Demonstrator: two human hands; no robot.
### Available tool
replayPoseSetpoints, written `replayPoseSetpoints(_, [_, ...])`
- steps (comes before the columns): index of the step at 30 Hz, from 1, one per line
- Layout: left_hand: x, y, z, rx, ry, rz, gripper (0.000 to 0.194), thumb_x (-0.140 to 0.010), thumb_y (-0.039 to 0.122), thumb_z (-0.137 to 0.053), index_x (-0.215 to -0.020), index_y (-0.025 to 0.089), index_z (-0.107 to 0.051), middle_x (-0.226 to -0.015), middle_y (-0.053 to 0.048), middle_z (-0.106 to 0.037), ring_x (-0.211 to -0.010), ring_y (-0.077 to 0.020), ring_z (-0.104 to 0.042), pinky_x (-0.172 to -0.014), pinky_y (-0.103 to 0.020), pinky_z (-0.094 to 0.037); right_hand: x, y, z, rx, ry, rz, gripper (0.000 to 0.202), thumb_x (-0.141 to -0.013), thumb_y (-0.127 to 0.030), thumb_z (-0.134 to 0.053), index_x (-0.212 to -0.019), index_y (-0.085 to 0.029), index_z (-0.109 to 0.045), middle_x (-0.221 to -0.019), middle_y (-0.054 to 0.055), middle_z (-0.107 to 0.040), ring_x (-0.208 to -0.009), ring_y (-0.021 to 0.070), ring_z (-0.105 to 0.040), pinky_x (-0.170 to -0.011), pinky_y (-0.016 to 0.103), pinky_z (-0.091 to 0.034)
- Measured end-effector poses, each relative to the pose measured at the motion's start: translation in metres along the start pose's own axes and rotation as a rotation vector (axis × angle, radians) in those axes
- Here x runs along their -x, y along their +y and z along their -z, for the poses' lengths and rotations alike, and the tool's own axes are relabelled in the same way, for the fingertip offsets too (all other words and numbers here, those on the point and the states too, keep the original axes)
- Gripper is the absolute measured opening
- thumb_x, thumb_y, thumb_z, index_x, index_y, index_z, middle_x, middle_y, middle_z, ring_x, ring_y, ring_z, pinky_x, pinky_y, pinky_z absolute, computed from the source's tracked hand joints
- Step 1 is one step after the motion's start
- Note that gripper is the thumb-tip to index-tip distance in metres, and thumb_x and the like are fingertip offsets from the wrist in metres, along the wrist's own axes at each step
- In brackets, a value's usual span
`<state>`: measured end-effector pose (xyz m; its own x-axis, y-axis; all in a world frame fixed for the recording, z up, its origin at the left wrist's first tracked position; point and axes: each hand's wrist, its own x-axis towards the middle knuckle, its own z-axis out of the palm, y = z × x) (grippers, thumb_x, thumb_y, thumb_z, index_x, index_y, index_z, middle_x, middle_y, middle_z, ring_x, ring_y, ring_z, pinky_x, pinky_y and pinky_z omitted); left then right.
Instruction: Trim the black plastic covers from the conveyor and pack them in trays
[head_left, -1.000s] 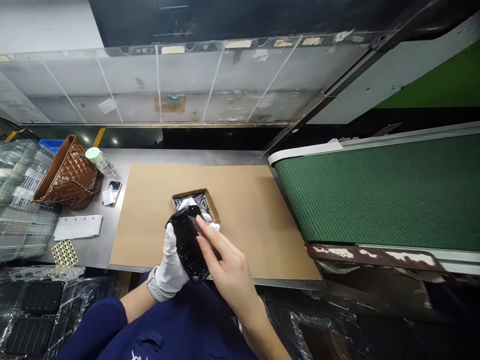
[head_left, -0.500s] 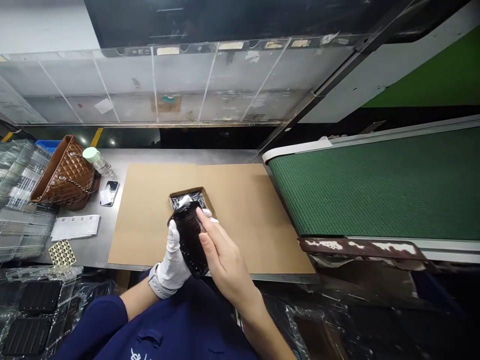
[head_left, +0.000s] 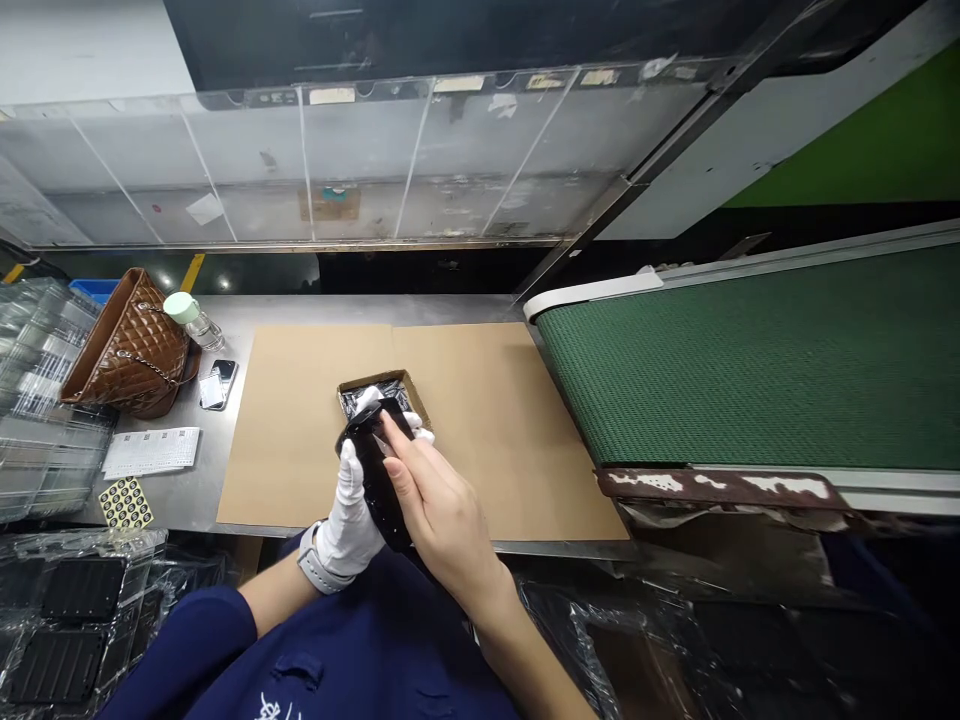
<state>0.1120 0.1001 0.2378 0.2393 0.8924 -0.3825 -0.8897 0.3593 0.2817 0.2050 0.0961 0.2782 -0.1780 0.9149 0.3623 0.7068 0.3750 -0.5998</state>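
A glossy black plastic part (head_left: 386, 495), long with rounded ends, is held tilted above the near edge of the cardboard sheet. My left hand (head_left: 349, 515), in a white glove, wraps around it from below, thumb along its left edge and gloved fingertips showing on the far side. My bare right hand (head_left: 442, 505) is closed on its right side. Index finger and thumb press on the upper face; the other fingers are partly hidden. Just beyond the hands, a shallow cardboard box (head_left: 417, 396) contains several small dark pieces, partly covered by my left fingers.
Cardboard sheets (head_left: 487, 430) cover the metal table. On the left are a brown quilted bag (head_left: 142, 350), a bottle (head_left: 196, 320), a phone (head_left: 223, 383), paper strips (head_left: 154, 450) and round stickers (head_left: 125, 503). A green conveyor belt (head_left: 750, 360) borders the right. Clear trays with black parts (head_left: 82, 590) stand lower left.
The black part has turned slightly in my hands, its upper face tilting to show more glare. My right index finger and thumb have shifted a little left across it.
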Motion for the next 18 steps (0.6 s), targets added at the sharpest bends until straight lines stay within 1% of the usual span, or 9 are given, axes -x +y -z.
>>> replayPoseSetpoints(3, [0.0,-0.001,0.001,0.023,0.01,0.006,0.057,-0.086,0.06,-0.039,-0.131,0.027,-0.052,-0.137,0.002,-0.051,-0.136,-0.0202,-0.032,-0.114,-0.03,-0.027,0.0,-0.001,-0.001,0.026,0.034,0.019,0.042,-0.098,-0.028,-0.032,-0.136,-0.015,-0.045,-0.097,0.01,-0.068,-0.086,0.0195,-0.063,-0.075,0.03,-0.05])
replayPoseSetpoints(5, [0.0,-0.001,-0.001,0.026,-0.015,-0.022,0.052,-0.087,0.056,-0.041,-0.128,0.027,-0.054,-0.135,0.002,-0.053,-0.136,-0.0189,-0.032,-0.113,-0.028,-0.026,0.0,-0.001,-0.002,0.034,0.065,0.025,0.042,-0.097,-0.027,-0.033,-0.135,-0.015,-0.046,-0.092,0.01,-0.068,-0.081,0.0188,-0.063,-0.071,0.029,-0.05])
replayPoseSetpoints(8, [0.001,-0.002,-0.007,0.043,-0.052,-0.085,0.047,-0.09,0.05,-0.04,-0.126,0.025,-0.057,-0.131,0.002,-0.056,-0.136,-0.0163,-0.033,-0.113,-0.024,-0.026,0.0,-0.001,-0.003,0.032,0.094,0.024,0.041,-0.097,-0.027,-0.033,-0.134,-0.015,-0.047,-0.088,0.009,-0.067,-0.078,0.0185,-0.062,-0.071,0.029,-0.049])
replayPoseSetpoints(11, [0.001,-0.003,-0.01,0.056,-0.026,-0.109,0.044,-0.092,0.047,-0.038,-0.126,0.026,-0.057,-0.13,0.003,-0.057,-0.135,-0.0149,-0.034,-0.112,-0.023,-0.027,0.0,0.0,-0.004,0.032,0.098,0.014,0.041,-0.097,-0.027,-0.034,-0.134,-0.016,-0.048,-0.085,0.008,-0.067,-0.077,0.0183,-0.061,-0.071,0.03,-0.049])
replayPoseSetpoints(15, [0.001,-0.004,0.0,0.018,0.01,-0.097,0.044,-0.09,0.048,-0.041,-0.127,0.028,-0.055,-0.132,0.005,-0.055,-0.136,-0.0157,-0.032,-0.112,-0.023,-0.027,0.0,0.0,-0.005,-0.017,0.085,-0.01,0.04,-0.097,-0.028,-0.034,-0.132,-0.017,-0.05,-0.086,0.008,-0.067,-0.077,0.0174,-0.061,-0.071,0.029,-0.049])
replayPoseSetpoints(18, [0.001,-0.006,0.008,-0.023,0.024,-0.119,0.047,-0.087,0.053,-0.045,-0.126,0.03,-0.056,-0.132,0.006,-0.055,-0.137,-0.0172,-0.03,-0.113,-0.023,-0.027,0.001,-0.001,-0.003,-0.094,0.08,-0.065,0.04,-0.097,-0.03,-0.033,-0.13,-0.019,-0.052,-0.093,0.008,-0.067,-0.084,0.0176,-0.062,-0.077,0.029,-0.049])
